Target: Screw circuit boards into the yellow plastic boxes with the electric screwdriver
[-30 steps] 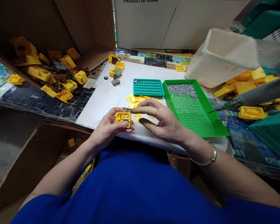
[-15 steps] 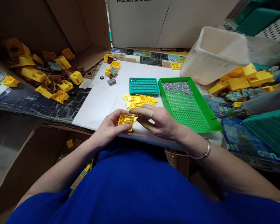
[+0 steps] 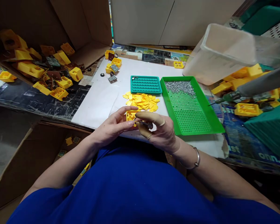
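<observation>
My left hand (image 3: 115, 124) grips a small open yellow plastic housing (image 3: 130, 115) by its edges, thumb at the front and index finger along the back. Over the housing's right side is my right hand (image 3: 160, 130), with pale finger covers on the thumb and index finger. Its fingers are curled around a small dark grey item (image 3: 147, 124) too hidden to name, and the fingertips meet the housing near my left thumb. Just behind lies a pile of flat yellow plastic pieces (image 3: 142, 101) on the white work surface (image 3: 91, 109).
A teal ridged tray (image 3: 146, 84) and a green tray (image 3: 189, 121) of small metal screws stand behind and right. A hanging screwdriver (image 3: 226, 98) points in from the right, near a translucent bin (image 3: 224, 56). Yellow housings (image 3: 30, 69) fill a cardboard box at left.
My right hand has lowered and its fingertips have come to the housing's front right. The housing has shifted slightly right. The screwdriver sits higher, and a yellow housing shows beneath it.
</observation>
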